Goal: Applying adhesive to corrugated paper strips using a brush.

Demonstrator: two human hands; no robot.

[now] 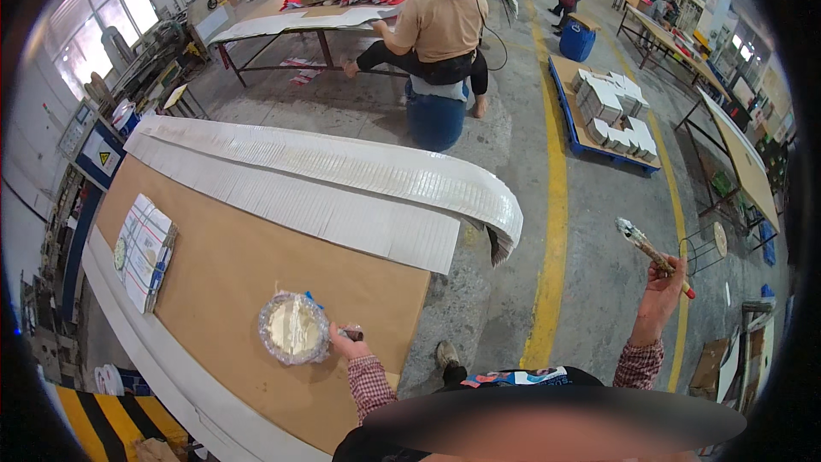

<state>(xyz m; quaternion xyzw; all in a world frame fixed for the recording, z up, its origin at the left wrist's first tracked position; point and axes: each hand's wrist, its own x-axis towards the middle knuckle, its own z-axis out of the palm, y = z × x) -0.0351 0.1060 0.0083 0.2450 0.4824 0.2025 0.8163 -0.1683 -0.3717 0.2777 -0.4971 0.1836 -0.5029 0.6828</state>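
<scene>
My right hand (660,298) is raised over the floor at the right. It grips a brush (647,251) by its handle, and white paste coats the bristles, which point up and left. My left hand (344,344) is closed at the right side of a plastic-lined bowl (268,349) on the table. From that hand sticks a short dark handle (353,335); whether it joins the bowl is hidden by my fingers. Whitish paste (293,329) fills the bowl, with a lighter streak across its middle.
Brown board covers the table (214,248). Overlapping rows of white card strips (376,180) curve over its far edge. A bundle of printed sheets (145,248) lies left. Beyond, a person (440,17) sits on a blue drum (434,115). A pallet (569,115) with white stacks stands right.
</scene>
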